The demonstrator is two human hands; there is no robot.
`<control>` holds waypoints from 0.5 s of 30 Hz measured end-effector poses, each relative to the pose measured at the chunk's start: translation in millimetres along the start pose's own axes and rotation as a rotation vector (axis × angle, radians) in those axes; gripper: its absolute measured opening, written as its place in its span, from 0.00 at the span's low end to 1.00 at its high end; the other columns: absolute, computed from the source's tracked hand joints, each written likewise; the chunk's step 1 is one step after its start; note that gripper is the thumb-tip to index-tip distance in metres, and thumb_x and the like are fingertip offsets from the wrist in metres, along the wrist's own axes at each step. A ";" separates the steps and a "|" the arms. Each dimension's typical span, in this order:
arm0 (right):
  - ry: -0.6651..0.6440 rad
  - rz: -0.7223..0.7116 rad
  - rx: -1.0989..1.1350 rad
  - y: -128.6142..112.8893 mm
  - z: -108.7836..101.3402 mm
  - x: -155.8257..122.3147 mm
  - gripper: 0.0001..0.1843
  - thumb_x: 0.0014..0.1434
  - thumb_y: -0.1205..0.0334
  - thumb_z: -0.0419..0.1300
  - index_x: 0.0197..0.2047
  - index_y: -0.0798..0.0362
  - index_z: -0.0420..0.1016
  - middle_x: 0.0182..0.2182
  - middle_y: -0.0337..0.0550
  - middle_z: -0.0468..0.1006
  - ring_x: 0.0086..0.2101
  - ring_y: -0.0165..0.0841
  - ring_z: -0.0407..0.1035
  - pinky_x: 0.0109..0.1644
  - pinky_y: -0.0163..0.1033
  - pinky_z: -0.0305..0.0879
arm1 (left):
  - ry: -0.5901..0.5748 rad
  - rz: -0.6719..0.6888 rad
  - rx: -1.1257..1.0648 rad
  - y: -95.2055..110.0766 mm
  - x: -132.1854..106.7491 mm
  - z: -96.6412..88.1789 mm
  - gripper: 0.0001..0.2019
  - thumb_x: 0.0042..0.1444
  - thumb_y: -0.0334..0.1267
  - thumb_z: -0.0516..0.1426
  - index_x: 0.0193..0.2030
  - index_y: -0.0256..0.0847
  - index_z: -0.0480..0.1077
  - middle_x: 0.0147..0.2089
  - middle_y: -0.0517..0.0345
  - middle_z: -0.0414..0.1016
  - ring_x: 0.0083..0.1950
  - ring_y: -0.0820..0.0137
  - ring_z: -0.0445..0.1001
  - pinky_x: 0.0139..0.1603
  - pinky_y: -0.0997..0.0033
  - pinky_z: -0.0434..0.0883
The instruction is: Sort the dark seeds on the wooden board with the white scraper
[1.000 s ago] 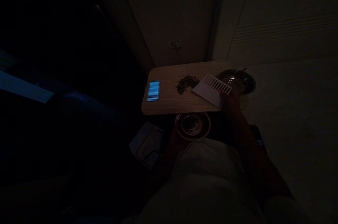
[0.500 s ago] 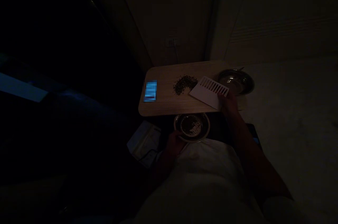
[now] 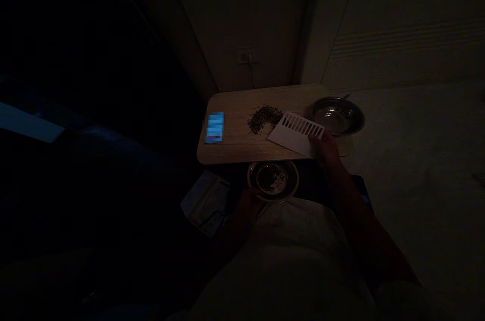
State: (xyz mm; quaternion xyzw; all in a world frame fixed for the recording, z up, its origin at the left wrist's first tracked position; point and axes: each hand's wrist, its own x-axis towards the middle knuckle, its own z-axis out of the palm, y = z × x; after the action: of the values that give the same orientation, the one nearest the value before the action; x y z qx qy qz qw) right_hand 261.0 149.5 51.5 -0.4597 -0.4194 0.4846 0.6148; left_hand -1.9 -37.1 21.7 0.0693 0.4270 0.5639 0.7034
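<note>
The room is very dim. My right hand (image 3: 325,151) grips a white slotted card-like scraper (image 3: 295,133), its edge resting on the wooden table (image 3: 235,149) just right of a small pile of dark seeds (image 3: 263,118). My left hand (image 3: 247,201) holds a small steel bowl (image 3: 273,180) with some dark seeds in it, just below the table's near edge, over my lap.
A lit phone (image 3: 214,127) lies at the table's left end. A second steel bowl (image 3: 338,115) stands at the right end. A wall socket with a cable (image 3: 245,55) is behind. Papers (image 3: 206,201) lie below on the left.
The scraper in my right hand has slid a little left toward the seed pile. The bowl in my left hand has stayed under the table edge.
</note>
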 end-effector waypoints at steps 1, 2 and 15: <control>0.001 0.000 0.004 0.3 -0.4 0.2 0.24 0.47 0.50 0.73 0.45 0.49 0.77 0.40 0.42 0.85 0.40 0.41 0.79 0.51 0.52 0.75 | 0.009 0.017 0.046 0.0 0.3 1.8 0.14 0.47 0.26 0.66 0.41 0.43 0.80 0.50 0.50 0.83 0.63 0.44 0.74 0.70 0.42 0.64; 0.002 -0.001 0.006 0.4 -0.9 0.2 0.23 0.47 0.50 0.73 0.45 0.49 0.77 0.40 0.42 0.85 0.40 0.41 0.79 0.50 0.52 0.76 | 0.020 0.043 0.075 -0.3 0.6 3.5 0.15 0.44 0.26 0.67 0.40 0.44 0.80 0.48 0.51 0.84 0.65 0.43 0.73 0.70 0.40 0.62; -0.028 0.022 0.002 1.4 -2.0 -2.5 0.21 0.49 0.51 0.74 0.45 0.46 0.78 0.42 0.42 0.86 0.44 0.43 0.80 0.51 0.51 0.76 | 0.011 0.229 0.453 -0.4 -9.2 13.1 0.13 0.40 0.34 0.72 0.36 0.45 0.80 0.56 0.51 0.81 0.69 0.45 0.67 0.73 0.41 0.58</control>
State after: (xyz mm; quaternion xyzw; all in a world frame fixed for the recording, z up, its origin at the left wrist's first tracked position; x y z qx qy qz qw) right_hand 262.1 146.9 49.5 -0.4571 -0.4224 0.4980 0.6039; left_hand 7.3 -40.0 34.5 0.2699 0.5359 0.5301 0.5992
